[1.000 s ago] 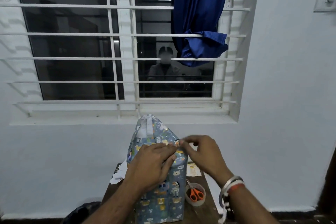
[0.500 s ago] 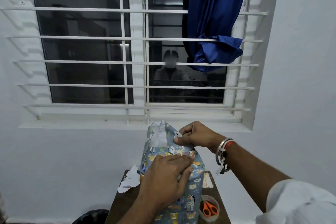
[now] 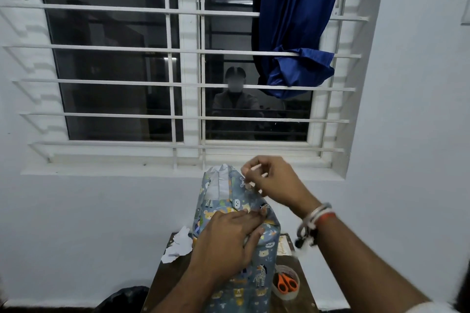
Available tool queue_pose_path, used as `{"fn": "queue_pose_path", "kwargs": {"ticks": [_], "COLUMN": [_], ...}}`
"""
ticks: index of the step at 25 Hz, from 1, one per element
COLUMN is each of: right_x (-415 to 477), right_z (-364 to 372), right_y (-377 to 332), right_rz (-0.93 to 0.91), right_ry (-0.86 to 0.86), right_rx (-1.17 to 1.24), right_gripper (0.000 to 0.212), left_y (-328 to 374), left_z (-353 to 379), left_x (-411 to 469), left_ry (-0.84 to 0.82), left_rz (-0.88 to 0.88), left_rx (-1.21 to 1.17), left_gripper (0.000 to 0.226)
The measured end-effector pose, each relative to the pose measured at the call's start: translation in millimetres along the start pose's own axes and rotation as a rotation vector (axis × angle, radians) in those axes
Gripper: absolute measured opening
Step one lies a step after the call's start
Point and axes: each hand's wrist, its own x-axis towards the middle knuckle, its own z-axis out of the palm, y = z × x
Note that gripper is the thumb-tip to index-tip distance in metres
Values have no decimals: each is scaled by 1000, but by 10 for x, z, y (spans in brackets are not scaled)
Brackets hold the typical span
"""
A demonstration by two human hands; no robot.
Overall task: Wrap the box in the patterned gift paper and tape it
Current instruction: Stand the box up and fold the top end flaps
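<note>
I see the box [image 3: 239, 249] standing on end on the small dark wooden desk [image 3: 165, 277], a tall block already sheathed in the patterned gift paper [image 3: 264, 274], glossy grey-blue and printed with little cartoon bears, zebras and giraffes. At the top the paper rises into a creased, peaked flap whose plain whitish underside shows in the fold. My left hand [image 3: 226, 244] lies flat and spread over the upper front of the box, fingers extended, pressing the folded paper down against it rather than gripping. My right hand [image 3: 272, 180] is raised at the top right corner of the peak, thumb and forefinger pinched together on the paper's edge there; a thin pale strip shows at the fingertips, but I cannot tell whether it is tape or paper. The right wrist carries metal bangles and a red thread [image 3: 318, 218].

To the left of the box, a torn, crumpled scrap of white paper [image 3: 178, 244] hangs over the desk's far corner. To the right a roll of clear tape [image 3: 286, 295] lies flat with orange-handled scissors [image 3: 286, 283] resting in it, and a pale card [image 3: 282, 246] lies beyond. Behind, a white wall, a white-barred window [image 3: 178, 81] with dark glass, and a shiny blue curtain [image 3: 297, 33] knotted through the bars
</note>
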Motion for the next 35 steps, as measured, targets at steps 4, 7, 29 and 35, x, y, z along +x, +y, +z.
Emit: {"fn": "queue_pose_path", "kwargs": {"ticks": [4, 7, 29, 35], "right_x": [-474, -561, -720, -603], "right_z": [182, 255, 588, 576], "right_y": [368, 370, 181, 94], "right_rz": [71, 11, -59, -17], "right_ry": [5, 13, -103, -132], "right_rx": [-123, -273, -695, -720], "right_gripper": [34, 30, 52, 68], "left_y": [26, 75, -99, -113], "left_z": [-49, -87, -9, 20], "left_x": [37, -180, -237, -257], "left_ry": [-32, 268, 276, 303], "left_rz": [80, 147, -578, -551], "left_rx": [-7, 67, -305, -306], "left_gripper": [28, 17, 52, 49]}}
